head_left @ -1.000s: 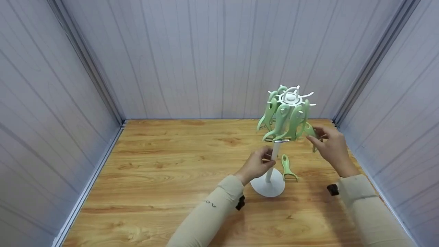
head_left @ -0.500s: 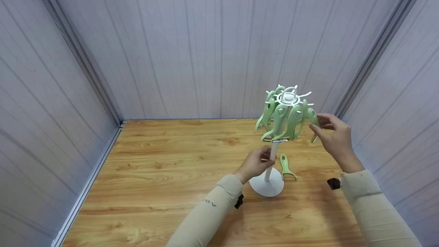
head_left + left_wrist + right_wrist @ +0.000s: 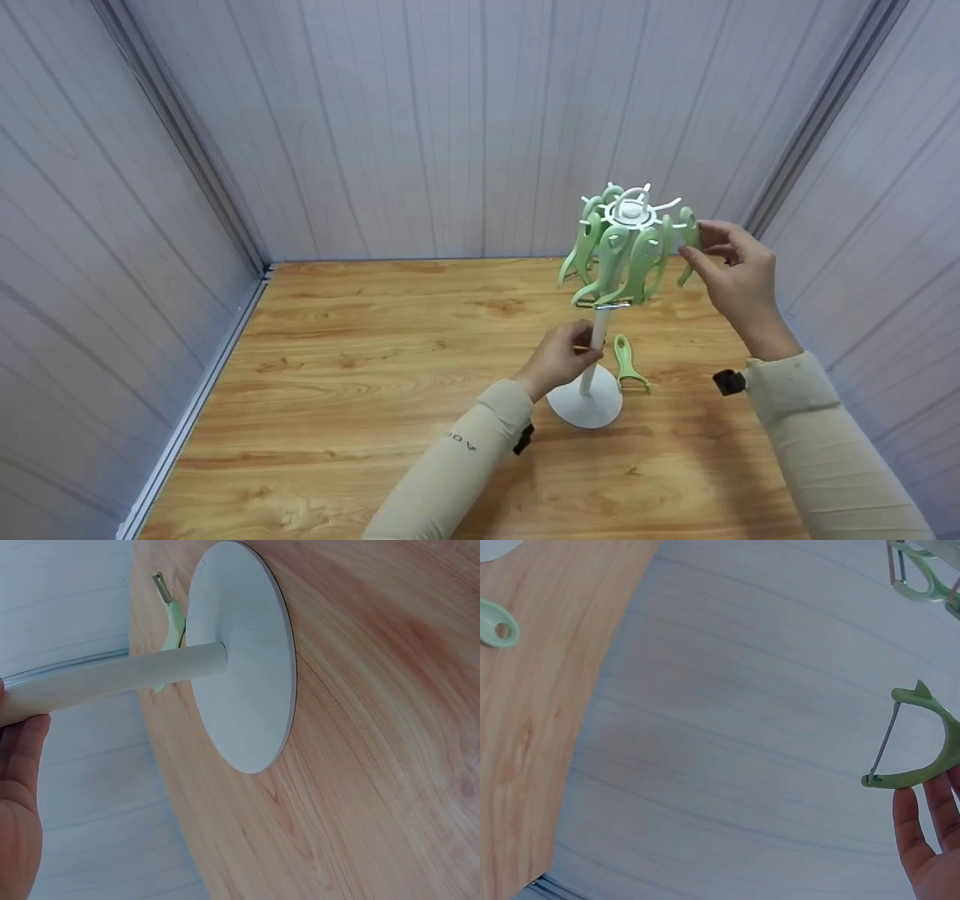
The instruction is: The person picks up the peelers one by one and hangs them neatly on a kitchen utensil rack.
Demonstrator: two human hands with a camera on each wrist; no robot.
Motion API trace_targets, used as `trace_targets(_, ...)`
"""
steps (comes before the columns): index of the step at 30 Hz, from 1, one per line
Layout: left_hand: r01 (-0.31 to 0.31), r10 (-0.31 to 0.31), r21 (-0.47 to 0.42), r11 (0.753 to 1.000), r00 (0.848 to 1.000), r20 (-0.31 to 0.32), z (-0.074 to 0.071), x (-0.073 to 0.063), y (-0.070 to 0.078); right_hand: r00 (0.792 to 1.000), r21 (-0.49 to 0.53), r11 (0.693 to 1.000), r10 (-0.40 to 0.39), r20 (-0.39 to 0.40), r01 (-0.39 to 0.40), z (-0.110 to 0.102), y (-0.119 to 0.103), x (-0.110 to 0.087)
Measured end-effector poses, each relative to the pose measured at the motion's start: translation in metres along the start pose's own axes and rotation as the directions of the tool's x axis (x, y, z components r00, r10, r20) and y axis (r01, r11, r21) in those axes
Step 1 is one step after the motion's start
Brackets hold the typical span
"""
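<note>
My left hand [image 3: 559, 360] grips the white pole [image 3: 112, 679] of a hanging rack midway up, above its round base [image 3: 247, 660]. Several green peelers [image 3: 611, 262] hang from hooks around the rack's top ring [image 3: 630, 214]. My right hand [image 3: 739, 277] pinches another green peeler [image 3: 689, 236] upright, its handle end level with the tip of a right-hand hook. Whether the hook passes through the handle's hole cannot be told. In the right wrist view that peeler's blade end [image 3: 930, 746] shows above my fingers.
One loose green peeler [image 3: 628, 367] lies on the wooden table [image 3: 375, 390] just right of the rack's base. Pale panelled walls [image 3: 450, 127] close in the back and both sides of the table.
My right hand has risen with its peeler, from below the hanging peelers to hook height at the ring's right. My left hand has stayed on the pole.
</note>
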State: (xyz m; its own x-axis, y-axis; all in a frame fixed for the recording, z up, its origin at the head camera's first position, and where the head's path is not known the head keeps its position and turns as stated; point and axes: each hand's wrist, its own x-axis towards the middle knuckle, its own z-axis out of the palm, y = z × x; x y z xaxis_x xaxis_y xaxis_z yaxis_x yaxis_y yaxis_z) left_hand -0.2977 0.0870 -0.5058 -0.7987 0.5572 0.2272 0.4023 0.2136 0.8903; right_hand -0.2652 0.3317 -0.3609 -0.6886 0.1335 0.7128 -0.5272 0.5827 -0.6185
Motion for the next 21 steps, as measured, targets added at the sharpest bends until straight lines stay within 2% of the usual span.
trace_targets(5,0.005,-0.005,0.0,1.0,1.0,-0.004,0.0,0.0,-0.001,0.999,0.018,0.999,-0.035,-0.024,0.035,0.0,-0.011,0.007)
trace_targets(10,0.009,-0.009,-0.011,1.0,1.0,0.0,0.0,0.0,-0.002,0.993,0.052,0.993,-0.108,-0.045,0.11,0.0,-0.018,0.013)
trace_targets(16,0.015,-0.015,-0.019,1.0,1.0,-0.003,0.0,0.0,-0.004,0.985,0.066,0.983,-0.172,-0.028,0.174,0.0,-0.019,0.016)
trace_targets(21,0.012,-0.012,-0.014,1.0,1.0,-0.009,0.001,-0.001,-0.004,0.981,0.08,0.978,-0.192,-0.02,0.193,0.002,-0.02,0.016)
